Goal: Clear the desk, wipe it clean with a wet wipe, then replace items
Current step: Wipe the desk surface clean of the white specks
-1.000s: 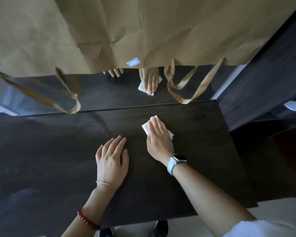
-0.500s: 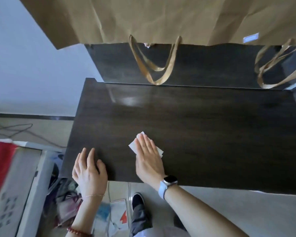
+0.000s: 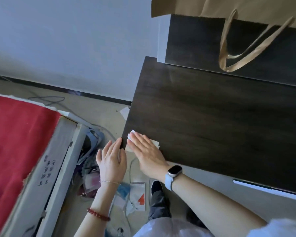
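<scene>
The dark wood desk [image 3: 220, 120] fills the right half of the view, its top bare. My right hand [image 3: 146, 151] lies flat on a white wet wipe [image 3: 132, 134] at the desk's near left corner, fingers straight, pressing it down. Most of the wipe is hidden under the palm; white edges show at the fingertips and by the thumb side. My left hand [image 3: 112, 159] is flat and open just off the desk's left edge, fingertips touching that edge, holding nothing.
A brown paper bag [image 3: 229, 6] with ribbon handles [image 3: 243, 48] hangs over the desk's raised back panel. Left stands a carton [image 3: 46, 168] with red cloth [image 3: 15, 142]. Bags, papers and cables [image 3: 126, 194] litter the floor under my hands.
My right hand slid the wipe leftward across the desk to its near left corner. My left hand moved off the top to the left edge. The view swung left.
</scene>
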`<state>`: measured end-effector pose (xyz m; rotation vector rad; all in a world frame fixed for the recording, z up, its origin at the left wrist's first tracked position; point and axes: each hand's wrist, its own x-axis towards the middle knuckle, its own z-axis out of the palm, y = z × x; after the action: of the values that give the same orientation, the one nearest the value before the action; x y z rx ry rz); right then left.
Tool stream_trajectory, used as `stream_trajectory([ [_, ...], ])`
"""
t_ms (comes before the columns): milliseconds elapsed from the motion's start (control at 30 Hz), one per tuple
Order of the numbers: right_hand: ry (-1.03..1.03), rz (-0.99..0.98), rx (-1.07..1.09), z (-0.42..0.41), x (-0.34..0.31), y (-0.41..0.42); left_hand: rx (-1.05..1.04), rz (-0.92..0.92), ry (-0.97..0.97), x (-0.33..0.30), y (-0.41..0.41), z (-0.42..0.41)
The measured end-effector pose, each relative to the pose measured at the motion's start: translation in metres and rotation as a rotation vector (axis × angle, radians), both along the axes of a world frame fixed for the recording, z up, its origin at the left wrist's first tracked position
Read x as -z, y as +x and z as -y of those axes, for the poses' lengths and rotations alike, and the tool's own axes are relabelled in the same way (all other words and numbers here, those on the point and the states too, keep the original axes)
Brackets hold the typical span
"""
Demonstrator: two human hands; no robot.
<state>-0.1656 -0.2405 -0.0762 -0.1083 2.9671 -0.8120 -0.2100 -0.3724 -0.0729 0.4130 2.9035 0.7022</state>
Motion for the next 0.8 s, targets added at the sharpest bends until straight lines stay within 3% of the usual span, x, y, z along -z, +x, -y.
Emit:
stream_trajectory([
  [133,-0.299,0.096,-0.014,0.0,-0.014,0.01,-0.028,-0.089,0.137,-0.007,0.0,0.007],
  [300,-0.277,0.081,0.052,-0.017,-0.012,0.006,0.152,-0.258,0.204,-0.015,0.003,-0.013],
  [433,-0.449,0.066,0.209,-0.031,-0.016,0.003,0.277,-0.283,0.214,-0.009,0.006,-0.031],
  [500,-0.568,0.061,0.351,-0.037,-0.018,0.001,0.349,-0.239,0.148,-0.005,0.01,-0.037],
  [633,-0.727,0.037,0.603,-0.048,-0.022,0.007,0.454,-0.171,-0.183,0.0,0.018,-0.044],
  [800,-0.777,-0.187,0.792,-0.066,-0.025,0.033,0.173,-0.146,-0.267,-0.001,0.001,-0.04],
])
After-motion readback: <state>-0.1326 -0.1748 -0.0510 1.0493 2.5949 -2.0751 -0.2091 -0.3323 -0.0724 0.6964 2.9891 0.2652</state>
